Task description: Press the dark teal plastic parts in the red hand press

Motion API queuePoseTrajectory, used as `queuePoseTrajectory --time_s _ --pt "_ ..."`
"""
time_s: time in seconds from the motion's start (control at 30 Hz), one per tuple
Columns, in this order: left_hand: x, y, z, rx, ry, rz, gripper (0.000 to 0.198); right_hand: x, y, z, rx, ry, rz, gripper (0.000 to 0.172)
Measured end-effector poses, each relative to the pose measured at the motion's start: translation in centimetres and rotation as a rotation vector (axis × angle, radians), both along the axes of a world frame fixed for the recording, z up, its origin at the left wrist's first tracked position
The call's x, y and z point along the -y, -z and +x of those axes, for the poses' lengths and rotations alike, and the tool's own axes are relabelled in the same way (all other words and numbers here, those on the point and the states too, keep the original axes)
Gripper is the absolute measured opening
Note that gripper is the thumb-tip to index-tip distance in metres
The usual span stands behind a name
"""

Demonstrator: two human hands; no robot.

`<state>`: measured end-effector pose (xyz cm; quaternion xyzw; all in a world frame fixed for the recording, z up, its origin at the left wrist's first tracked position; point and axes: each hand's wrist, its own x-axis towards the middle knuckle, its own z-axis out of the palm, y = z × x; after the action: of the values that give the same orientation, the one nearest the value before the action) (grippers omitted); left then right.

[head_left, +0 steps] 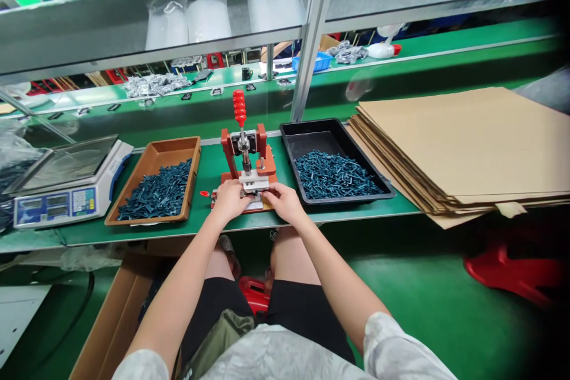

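Note:
A small orange hand press [227, 148] with a red ribbed lever [239, 108] stands on the green bench before me, its lever upright. My left hand [229, 199] is at the left of the press's metal fixture [256, 183], fingers bent in against it. From the right, my right hand [285, 202] reaches the same fixture, thumb and fingertips pinched together at its edge. Whatever lies between the fingertips is too small and covered to make out. A small red-tipped lever [205, 193] sticks out beside my left hand.
Left of the press is a brown tray [196, 157] of small dark-blue parts, then a digital scale [66, 190]. On the right, a black tray [312, 127] holds similar blue pieces, beside stacked cardboard sheets [458, 142]. A metal post [314, 35] rises behind the press.

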<state>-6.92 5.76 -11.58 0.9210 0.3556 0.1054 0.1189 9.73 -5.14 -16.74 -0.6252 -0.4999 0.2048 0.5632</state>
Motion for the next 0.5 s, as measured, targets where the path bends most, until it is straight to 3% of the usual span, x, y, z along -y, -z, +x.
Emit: queuePoseTrajectory --time_s 0.1,0.23,0.5 --pt "-0.3 -0.3 -0.6 0.007 0.068 -0.045 0.033 -1.2 -0.5 0.0 0.133 -0.053 0.024 0.014" --pt "-0.4 -0.5 -0.9 0.031 0.076 -0.037 0.028 -2.3 -0.6 -0.8 0.168 -0.111 0.062 0.024" --pt "-0.3 0.5 -0.9 0.078 0.074 -0.021 0.024 -2.3 -0.2 -1.1 0.162 -0.08 0.089 0.019"
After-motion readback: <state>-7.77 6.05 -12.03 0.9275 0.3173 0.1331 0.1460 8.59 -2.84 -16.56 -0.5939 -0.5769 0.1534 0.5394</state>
